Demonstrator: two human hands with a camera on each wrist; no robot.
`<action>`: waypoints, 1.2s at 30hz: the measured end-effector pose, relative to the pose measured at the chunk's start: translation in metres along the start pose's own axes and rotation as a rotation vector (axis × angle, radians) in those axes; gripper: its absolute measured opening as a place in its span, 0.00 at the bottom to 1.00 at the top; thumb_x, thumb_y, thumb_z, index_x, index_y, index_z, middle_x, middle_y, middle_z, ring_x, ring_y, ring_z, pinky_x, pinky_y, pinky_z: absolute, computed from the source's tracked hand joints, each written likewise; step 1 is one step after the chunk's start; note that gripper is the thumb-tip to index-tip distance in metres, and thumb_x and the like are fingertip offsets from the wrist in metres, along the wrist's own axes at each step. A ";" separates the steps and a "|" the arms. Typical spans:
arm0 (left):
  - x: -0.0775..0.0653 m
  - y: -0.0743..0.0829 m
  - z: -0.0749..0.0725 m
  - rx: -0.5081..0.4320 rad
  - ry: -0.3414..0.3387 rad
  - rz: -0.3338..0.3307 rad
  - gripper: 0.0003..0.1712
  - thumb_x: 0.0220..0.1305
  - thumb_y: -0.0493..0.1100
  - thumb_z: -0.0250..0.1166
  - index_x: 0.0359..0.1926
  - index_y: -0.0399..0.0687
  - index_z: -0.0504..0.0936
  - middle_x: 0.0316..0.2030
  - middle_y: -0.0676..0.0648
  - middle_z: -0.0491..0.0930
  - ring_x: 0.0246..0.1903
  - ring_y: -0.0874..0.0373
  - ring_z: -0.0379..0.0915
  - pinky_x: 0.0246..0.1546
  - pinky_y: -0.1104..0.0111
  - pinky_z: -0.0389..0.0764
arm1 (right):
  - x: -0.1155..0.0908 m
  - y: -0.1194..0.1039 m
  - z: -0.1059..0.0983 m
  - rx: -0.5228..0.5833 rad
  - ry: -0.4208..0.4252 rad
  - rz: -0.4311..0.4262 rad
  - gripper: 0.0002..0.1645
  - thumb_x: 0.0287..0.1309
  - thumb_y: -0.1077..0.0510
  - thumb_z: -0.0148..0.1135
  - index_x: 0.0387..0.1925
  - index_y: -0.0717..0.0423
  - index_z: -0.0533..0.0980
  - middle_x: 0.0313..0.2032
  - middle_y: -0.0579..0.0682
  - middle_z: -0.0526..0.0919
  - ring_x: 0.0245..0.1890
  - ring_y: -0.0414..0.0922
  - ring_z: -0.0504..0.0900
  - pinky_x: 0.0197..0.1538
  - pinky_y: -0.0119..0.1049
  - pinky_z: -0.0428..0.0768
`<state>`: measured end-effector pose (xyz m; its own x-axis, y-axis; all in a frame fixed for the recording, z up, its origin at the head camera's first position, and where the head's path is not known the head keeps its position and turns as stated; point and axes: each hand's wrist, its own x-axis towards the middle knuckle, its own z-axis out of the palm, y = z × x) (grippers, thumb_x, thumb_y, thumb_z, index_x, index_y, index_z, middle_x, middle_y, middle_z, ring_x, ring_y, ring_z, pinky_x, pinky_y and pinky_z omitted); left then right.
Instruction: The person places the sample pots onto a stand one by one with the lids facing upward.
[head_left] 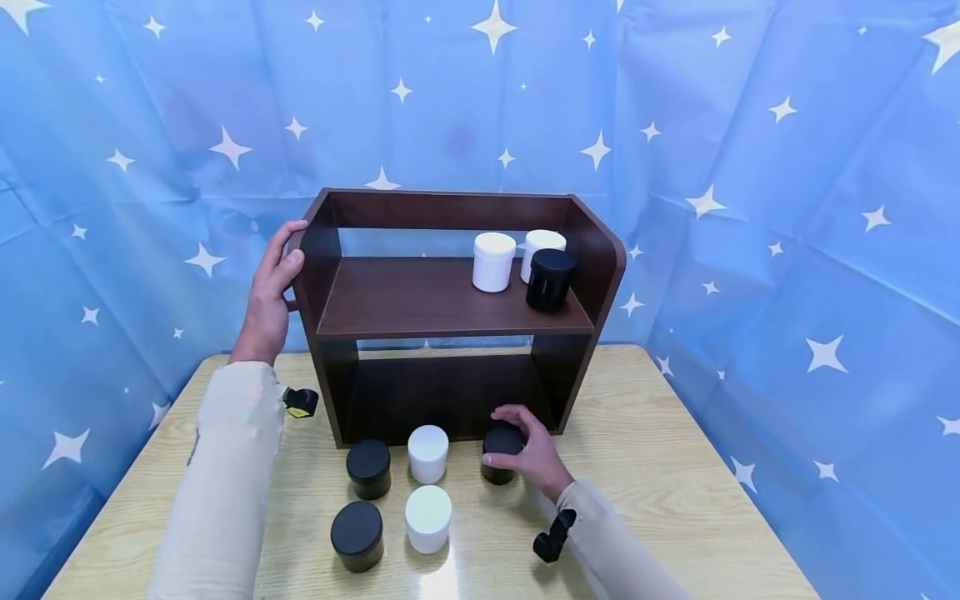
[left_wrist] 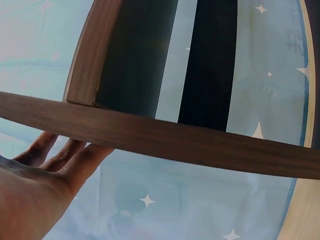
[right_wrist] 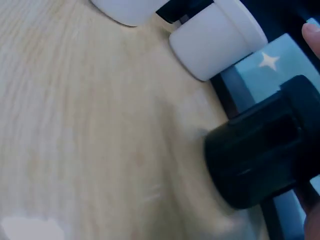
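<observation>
Head view shows the right hand (head_left: 542,457) grasping a black jar (head_left: 497,441) between thumb and fingers, just before the shelf unit (head_left: 405,300), perhaps because opposite sides give firm hold; whether its base touches the table (head_left: 645,467), I cannot tell. The left hand (head_left: 268,293) rests with extended fingers against the unit's left side, probably for steadying it, while two white jars (head_left: 428,518) and two other black jars (head_left: 357,535) stand nearby, seemingly for easy reach
</observation>
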<state>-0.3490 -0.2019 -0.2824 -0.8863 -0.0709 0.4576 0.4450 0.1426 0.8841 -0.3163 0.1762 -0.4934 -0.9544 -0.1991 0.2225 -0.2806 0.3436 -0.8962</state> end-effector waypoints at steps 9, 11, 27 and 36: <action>0.000 0.000 0.001 0.010 0.000 0.008 0.28 0.74 0.65 0.42 0.72 0.78 0.62 0.73 0.52 0.59 0.65 0.51 0.58 0.64 0.31 0.59 | -0.005 0.011 0.009 0.001 0.025 -0.052 0.44 0.31 0.70 0.83 0.57 0.63 0.75 0.56 0.63 0.81 0.57 0.52 0.78 0.61 0.26 0.69; 0.000 0.001 0.001 0.008 0.000 0.011 0.28 0.74 0.65 0.42 0.72 0.78 0.62 0.73 0.51 0.59 0.65 0.51 0.58 0.64 0.31 0.59 | -0.004 0.013 0.009 0.012 0.023 -0.058 0.45 0.30 0.70 0.83 0.57 0.61 0.75 0.56 0.61 0.82 0.57 0.49 0.78 0.62 0.25 0.68; 0.000 0.000 0.000 0.008 0.003 0.011 0.28 0.74 0.65 0.42 0.72 0.78 0.62 0.73 0.52 0.59 0.65 0.51 0.58 0.64 0.29 0.58 | -0.007 0.019 0.014 -0.017 0.058 0.019 0.48 0.27 0.66 0.86 0.58 0.56 0.75 0.54 0.50 0.83 0.52 0.45 0.79 0.62 0.37 0.71; 0.000 0.000 0.000 0.003 0.001 0.014 0.27 0.74 0.64 0.42 0.72 0.77 0.62 0.73 0.51 0.59 0.65 0.50 0.57 0.64 0.29 0.58 | -0.005 0.016 0.016 -0.005 0.066 -0.002 0.46 0.27 0.66 0.85 0.56 0.56 0.76 0.53 0.51 0.83 0.52 0.45 0.79 0.61 0.38 0.72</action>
<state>-0.3485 -0.2016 -0.2823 -0.8797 -0.0701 0.4703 0.4573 0.1464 0.8772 -0.3148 0.1682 -0.5149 -0.9585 -0.1384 0.2492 -0.2826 0.3478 -0.8940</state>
